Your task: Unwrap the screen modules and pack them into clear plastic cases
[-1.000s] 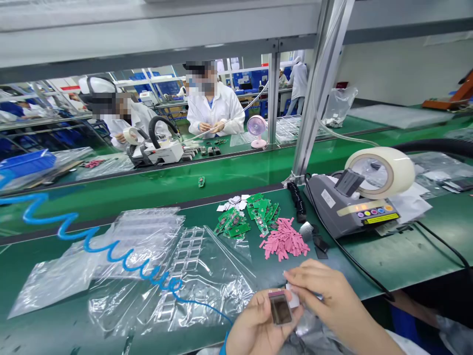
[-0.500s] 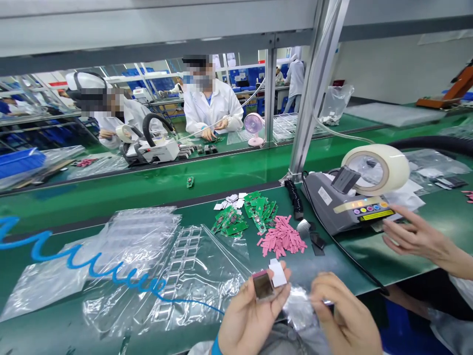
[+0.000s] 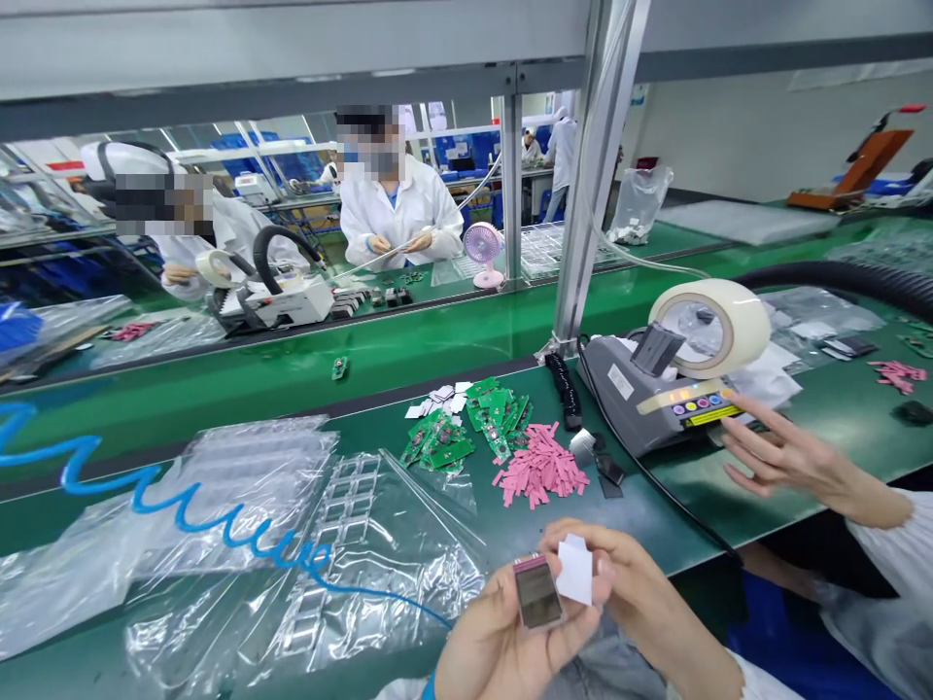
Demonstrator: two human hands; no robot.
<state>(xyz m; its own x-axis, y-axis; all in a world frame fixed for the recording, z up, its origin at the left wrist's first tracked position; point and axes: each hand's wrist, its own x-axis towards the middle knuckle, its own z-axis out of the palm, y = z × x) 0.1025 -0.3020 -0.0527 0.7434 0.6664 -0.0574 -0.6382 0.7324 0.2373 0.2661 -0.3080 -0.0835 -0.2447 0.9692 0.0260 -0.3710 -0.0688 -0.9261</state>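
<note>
My left hand [image 3: 492,642], with a blue band at the wrist, holds a small square display module [image 3: 539,595] between thumb and fingers. Its dark screen faces up and a pink strip runs along its top edge. Right beside it is a small white card-like piece [image 3: 576,574] with a narrower tab at the top. My right hand [image 3: 641,588] is closed around the right side of this white piece, its fingertips partly hidden behind it. Beyond my hands lie a heap of pink strips [image 3: 543,465] and piles of green circuit boards [image 3: 441,442].
A grey tape dispenser [image 3: 634,399] with a big tape roll [image 3: 754,331] stands at right, a co-worker's hand [image 3: 794,452] by its buttons. Clear plastic bags and trays [image 3: 350,564] cover the left, crossed by a coiled blue hose [image 3: 196,506]. Two people work across the green belt [image 3: 437,340].
My right hand has come leftward to the white piece beside the display module. The view has shifted slightly right. The co-worker's hand stays by the dispenser.
</note>
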